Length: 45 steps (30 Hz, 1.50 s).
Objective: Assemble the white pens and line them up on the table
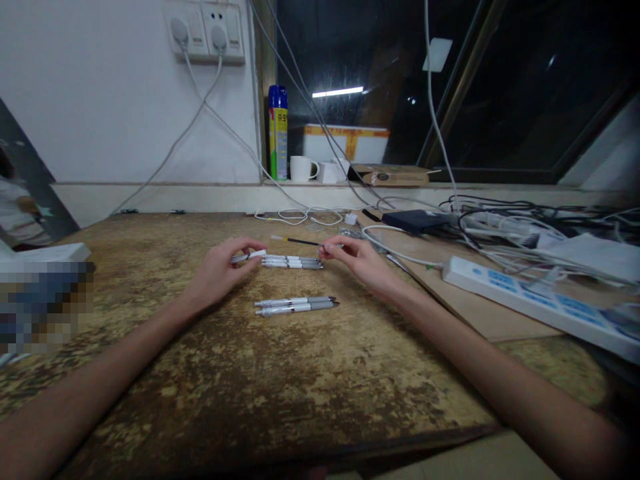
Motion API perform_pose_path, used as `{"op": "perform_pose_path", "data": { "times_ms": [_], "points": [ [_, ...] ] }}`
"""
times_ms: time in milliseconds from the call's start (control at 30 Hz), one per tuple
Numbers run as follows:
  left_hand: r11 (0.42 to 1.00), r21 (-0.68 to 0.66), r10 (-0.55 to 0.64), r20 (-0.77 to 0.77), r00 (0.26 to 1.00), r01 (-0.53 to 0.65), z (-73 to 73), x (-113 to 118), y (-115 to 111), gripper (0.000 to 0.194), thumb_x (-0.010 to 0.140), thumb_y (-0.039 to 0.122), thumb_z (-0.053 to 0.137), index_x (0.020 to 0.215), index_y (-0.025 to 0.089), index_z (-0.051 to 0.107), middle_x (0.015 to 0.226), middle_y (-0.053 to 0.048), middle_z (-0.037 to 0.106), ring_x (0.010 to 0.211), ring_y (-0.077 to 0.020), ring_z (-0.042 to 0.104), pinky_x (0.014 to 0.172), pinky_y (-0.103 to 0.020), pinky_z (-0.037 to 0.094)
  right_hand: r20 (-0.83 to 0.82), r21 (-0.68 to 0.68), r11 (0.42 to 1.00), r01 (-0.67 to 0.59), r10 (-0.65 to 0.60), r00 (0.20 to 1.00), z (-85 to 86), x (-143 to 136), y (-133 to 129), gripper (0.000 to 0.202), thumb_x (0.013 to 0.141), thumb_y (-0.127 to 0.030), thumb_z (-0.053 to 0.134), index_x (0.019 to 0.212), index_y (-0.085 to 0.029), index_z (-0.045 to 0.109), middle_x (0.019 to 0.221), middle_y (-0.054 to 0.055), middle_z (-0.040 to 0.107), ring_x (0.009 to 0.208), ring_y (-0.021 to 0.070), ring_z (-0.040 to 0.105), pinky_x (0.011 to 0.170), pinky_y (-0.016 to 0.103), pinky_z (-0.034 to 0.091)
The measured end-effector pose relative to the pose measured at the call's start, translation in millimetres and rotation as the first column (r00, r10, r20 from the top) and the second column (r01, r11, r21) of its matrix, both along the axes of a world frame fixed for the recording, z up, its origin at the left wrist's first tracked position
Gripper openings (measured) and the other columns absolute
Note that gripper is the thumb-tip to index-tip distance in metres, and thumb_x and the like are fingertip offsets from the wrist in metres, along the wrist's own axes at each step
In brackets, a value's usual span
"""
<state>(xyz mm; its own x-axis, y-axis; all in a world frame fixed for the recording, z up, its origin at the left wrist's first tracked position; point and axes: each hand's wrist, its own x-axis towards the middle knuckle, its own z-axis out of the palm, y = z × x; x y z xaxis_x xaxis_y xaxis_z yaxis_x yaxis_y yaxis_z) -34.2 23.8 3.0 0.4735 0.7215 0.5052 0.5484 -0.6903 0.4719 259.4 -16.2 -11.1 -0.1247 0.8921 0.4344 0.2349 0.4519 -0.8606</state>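
Note:
My left hand (226,270) is closed around a white pen barrel (257,254), whose end sticks out past the fingertips. Between the thumb and fingers of my right hand (347,252) is a thin pen refill (300,241), dark along most of its length with a yellowish, clear end pointing left. Just below the refill, a row of white and grey pens (293,263) lies side by side on the table between my hands. Nearer to me lie two more pens (296,306), with clear left ends and grey right ends.
The worn wooden table (260,387) carries a white power strip (530,300) and tangled cables on the right. A dark flat box (415,221) sits behind it. A spray can (279,133) and white mug (301,169) stand on the sill. A blurred-out object lies left.

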Motion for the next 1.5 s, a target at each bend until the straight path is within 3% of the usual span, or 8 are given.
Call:
{"op": "perform_pose_path", "data": {
  "times_ms": [267,767,1500],
  "points": [
    [1.000,-0.007,-0.005,-0.002,1.000,0.005,2.0,1.3,-2.5,0.029,0.096,0.039,0.058,0.117,0.023,0.070,0.119,-0.007,0.071,0.104,-0.0247,0.067,0.086,-0.038,0.053,-0.016,-0.039,0.999,-0.023,0.023,1.000,0.2,3.0,0.9,0.032,0.090,-0.053,0.066,0.089,-0.022,0.072,0.096,0.006,0.074,0.096,0.0235,0.067,0.099,0.044,0.048],
    [1.000,0.021,-0.016,-0.022,1.000,0.017,0.6,2.5,-0.8,0.030,0.095,0.040,0.058,0.117,0.023,0.070,0.118,-0.007,0.072,0.104,-0.0255,0.066,0.093,-0.039,0.051,0.016,0.010,1.000,-0.006,0.006,1.000,1.4,-0.5,-1.6,0.028,0.080,-0.047,0.076,0.090,-0.021,0.073,0.098,0.004,0.073,0.089,0.0190,0.065,0.085,0.036,0.051],
    [0.999,0.031,-0.013,-0.062,0.998,0.015,-3.2,6.2,-1.4,0.031,0.095,0.038,0.058,0.120,0.023,0.070,0.116,-0.006,0.072,0.098,-0.0232,0.066,0.090,-0.038,0.051,0.084,0.053,0.998,0.028,-0.032,0.996,0.3,0.7,-3.1,0.027,0.086,-0.047,0.071,0.090,-0.021,0.074,0.099,0.005,0.073,0.088,0.0208,0.064,0.083,0.037,0.050]
  ]
}}
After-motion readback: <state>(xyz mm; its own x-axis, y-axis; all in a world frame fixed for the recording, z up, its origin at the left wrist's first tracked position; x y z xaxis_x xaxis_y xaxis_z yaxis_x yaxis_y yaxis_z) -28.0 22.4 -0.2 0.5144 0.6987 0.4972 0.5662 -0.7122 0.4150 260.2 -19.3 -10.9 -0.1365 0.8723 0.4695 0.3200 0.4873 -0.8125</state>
